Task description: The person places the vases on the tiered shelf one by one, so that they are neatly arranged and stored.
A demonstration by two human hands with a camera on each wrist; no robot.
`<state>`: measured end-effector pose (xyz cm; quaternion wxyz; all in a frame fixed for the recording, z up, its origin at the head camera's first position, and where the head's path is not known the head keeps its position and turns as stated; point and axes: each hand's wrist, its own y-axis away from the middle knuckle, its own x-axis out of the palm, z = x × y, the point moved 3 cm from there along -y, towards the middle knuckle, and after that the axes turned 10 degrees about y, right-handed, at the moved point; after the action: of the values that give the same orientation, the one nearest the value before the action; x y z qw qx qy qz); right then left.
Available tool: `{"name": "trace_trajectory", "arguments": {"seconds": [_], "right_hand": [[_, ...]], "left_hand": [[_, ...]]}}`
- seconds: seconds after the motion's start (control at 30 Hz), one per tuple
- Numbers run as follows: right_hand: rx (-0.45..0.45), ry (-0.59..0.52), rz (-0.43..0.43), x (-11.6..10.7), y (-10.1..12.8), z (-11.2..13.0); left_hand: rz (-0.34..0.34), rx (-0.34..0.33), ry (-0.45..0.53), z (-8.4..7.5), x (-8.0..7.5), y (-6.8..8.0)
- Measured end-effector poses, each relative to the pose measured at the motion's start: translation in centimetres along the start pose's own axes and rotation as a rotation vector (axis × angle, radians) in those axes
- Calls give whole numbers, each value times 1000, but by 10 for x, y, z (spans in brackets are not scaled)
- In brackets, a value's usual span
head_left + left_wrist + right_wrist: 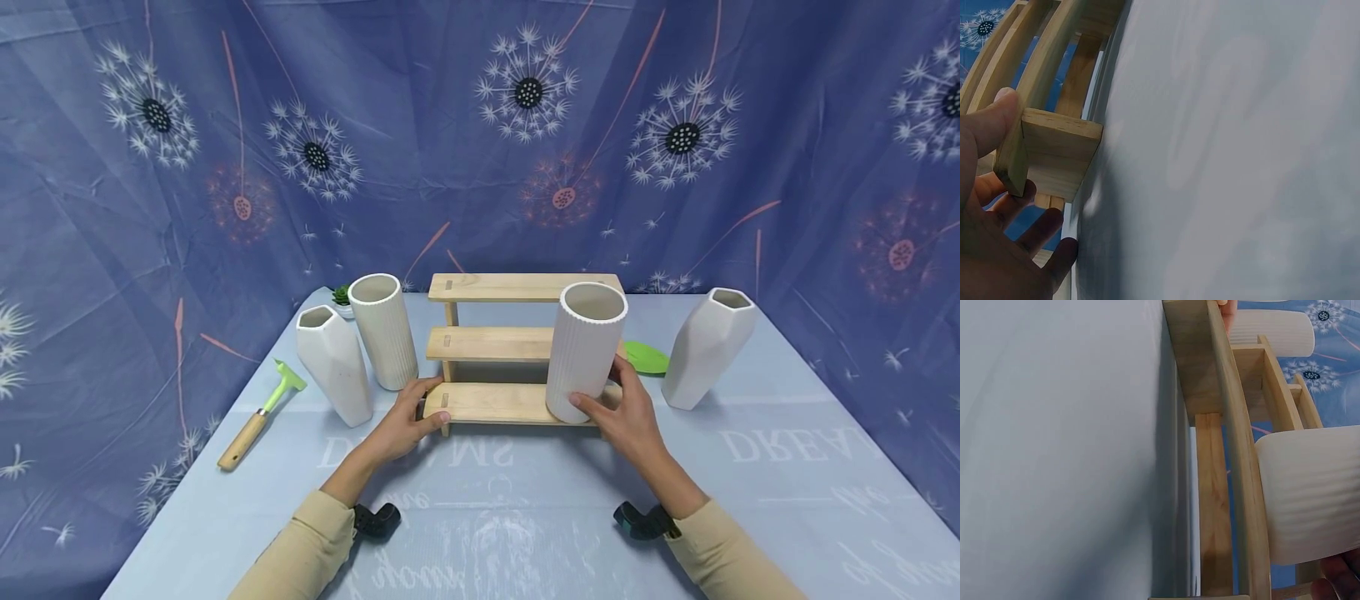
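White ribbed cylindrical vase (pixel 587 354), your right hand (pixel 632 412) curled at its lower side! Your left hand (pixel 400 429) pinches the pale wooden three-tier rack (pixel 491 403).

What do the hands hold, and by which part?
Left hand: three-tier wooden shelf, by the bottom board's left end. Right hand: ribbed white vase, near its base.

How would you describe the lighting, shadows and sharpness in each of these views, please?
Head view: bright, fairly even light, the wooden shelf and the ribbed vase on it crisp; left wrist view: dimmer, the left hand shaded, the pale tablecloth looking blurry; right wrist view: also dim, with a broad, soft-edged shadow on the cloth.
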<state>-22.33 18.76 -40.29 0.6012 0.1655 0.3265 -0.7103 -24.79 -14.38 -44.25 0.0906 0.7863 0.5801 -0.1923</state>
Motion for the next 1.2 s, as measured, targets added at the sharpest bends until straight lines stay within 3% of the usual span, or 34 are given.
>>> {"name": "trace_trajectory", "arguments": {"seconds": [0.57,1.2], "right_hand": [[-69,-13,-15,-2,4,-12],[-158,104,-56,-24,6,-36]], "left_hand": [[-2,22,1,0,-1,1],[-2,2,25,0,0,1]]}}
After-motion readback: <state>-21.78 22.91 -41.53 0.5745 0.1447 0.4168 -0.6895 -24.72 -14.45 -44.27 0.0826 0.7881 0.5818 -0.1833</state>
